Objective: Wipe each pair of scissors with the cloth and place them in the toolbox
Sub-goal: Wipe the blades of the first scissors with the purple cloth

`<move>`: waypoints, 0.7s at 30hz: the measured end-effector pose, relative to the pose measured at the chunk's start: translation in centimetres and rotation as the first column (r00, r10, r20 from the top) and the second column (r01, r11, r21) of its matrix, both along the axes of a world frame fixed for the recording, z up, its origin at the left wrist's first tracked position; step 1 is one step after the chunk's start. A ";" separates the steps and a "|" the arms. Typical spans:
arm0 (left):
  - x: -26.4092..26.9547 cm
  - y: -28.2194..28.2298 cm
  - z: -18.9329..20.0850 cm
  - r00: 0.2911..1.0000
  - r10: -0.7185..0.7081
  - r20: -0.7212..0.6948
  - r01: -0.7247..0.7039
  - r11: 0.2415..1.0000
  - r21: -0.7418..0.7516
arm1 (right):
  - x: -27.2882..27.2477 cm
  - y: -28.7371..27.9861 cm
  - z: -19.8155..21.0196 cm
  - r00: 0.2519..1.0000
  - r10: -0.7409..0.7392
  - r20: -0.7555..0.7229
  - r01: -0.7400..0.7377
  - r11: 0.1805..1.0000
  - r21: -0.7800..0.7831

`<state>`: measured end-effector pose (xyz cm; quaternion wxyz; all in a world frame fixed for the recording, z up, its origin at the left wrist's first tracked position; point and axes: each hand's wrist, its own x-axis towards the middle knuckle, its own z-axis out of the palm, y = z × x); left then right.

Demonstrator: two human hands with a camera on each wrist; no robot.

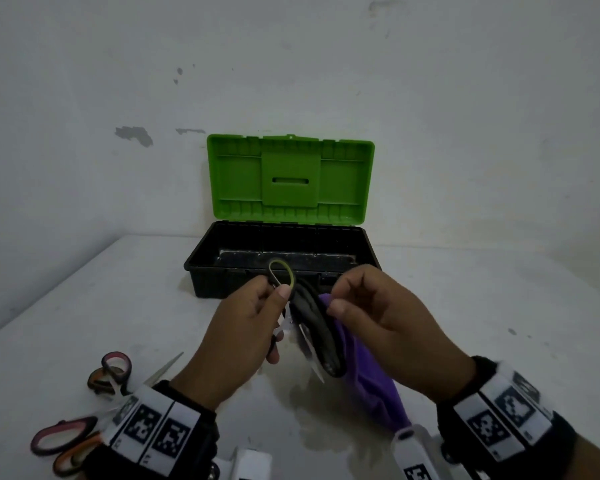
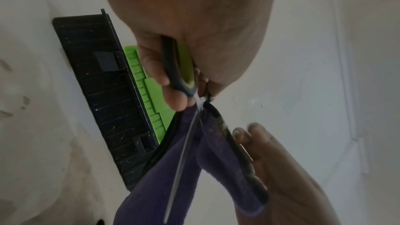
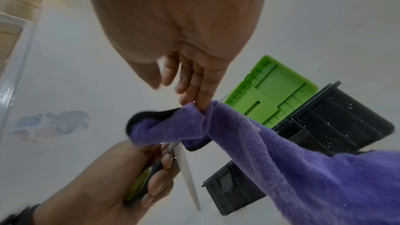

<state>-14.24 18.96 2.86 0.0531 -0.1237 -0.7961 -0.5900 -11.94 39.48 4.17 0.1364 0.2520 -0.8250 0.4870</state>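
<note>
My left hand (image 1: 274, 306) grips a pair of scissors (image 1: 282, 276) with black and green handles, held above the table in front of the toolbox. The handle (image 2: 180, 67) lies inside the curled fingers and the blade (image 2: 184, 151) points down towards me. My right hand (image 1: 343, 301) holds a purple cloth (image 1: 364, 375) with a dark edge against the scissors. Its fingertips (image 3: 200, 104) pinch a fold of the cloth (image 3: 281, 160) beside the blade (image 3: 188, 177). The black toolbox (image 1: 222, 284) stands open behind, its green lid (image 1: 291, 178) upright.
Two more pairs of scissors lie at the table's front left: one with pink-lined dark handles (image 1: 116, 367), one with pink and orange handles (image 1: 63, 436). A white wall rises right behind the toolbox. The table's left edge (image 1: 49, 292) runs diagonally.
</note>
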 end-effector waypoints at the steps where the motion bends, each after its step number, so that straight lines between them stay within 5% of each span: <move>1: 0.1 0.1 0.0 1.000 -0.015 -0.015 0.015 1.000 0.004 | -0.3 0.1 -0.1 0.997 -0.042 -0.060 0.046 0.996 0.074; 9: 0.7 0.1 0.2 0.989 -0.093 -0.117 0.088 0.995 -0.047 | -1.3 0.3 0.0 0.952 -0.093 -0.291 0.245 0.802 0.545; 21: 0.7 0.1 0.8 0.970 -0.098 -0.224 0.069 0.989 -0.133 | -2.2 -1.1 0.5 0.995 -0.013 -0.098 0.056 0.894 0.444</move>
